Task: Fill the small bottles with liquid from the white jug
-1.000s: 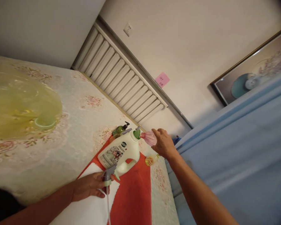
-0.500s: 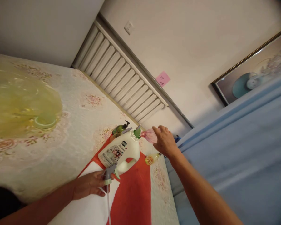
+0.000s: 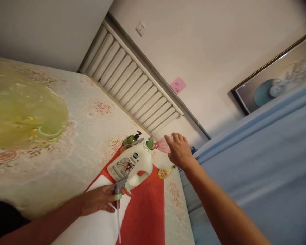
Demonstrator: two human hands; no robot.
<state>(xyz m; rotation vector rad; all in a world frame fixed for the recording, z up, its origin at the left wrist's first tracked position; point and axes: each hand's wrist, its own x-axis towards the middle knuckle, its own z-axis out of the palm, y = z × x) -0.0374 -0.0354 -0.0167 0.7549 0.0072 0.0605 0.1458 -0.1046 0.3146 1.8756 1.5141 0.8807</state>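
My right hand [image 3: 180,151] is wrapped round a pink plastic bottle [image 3: 162,145], holding it tipped so its neck meets the green spout of a white jug [image 3: 132,165] with a handle and a printed label. The jug lies on a red cloth [image 3: 145,211]. My left hand [image 3: 98,200] grips a grey spray-trigger head [image 3: 119,189] whose thin white tube hangs down over a white cloth [image 3: 97,228].
A green pump bottle [image 3: 131,139] stands behind the jug. A small yellow bottle [image 3: 164,173] lies to the jug's right. A translucent yellow-green basin [image 3: 22,112] sits at left on the floral cover. Blue fabric [image 3: 265,163] fills the right; a slatted radiator [image 3: 132,81] lines the wall.
My right hand has slid slightly further along the pink bottle toward the jug. The left hand and trigger head stay almost still.
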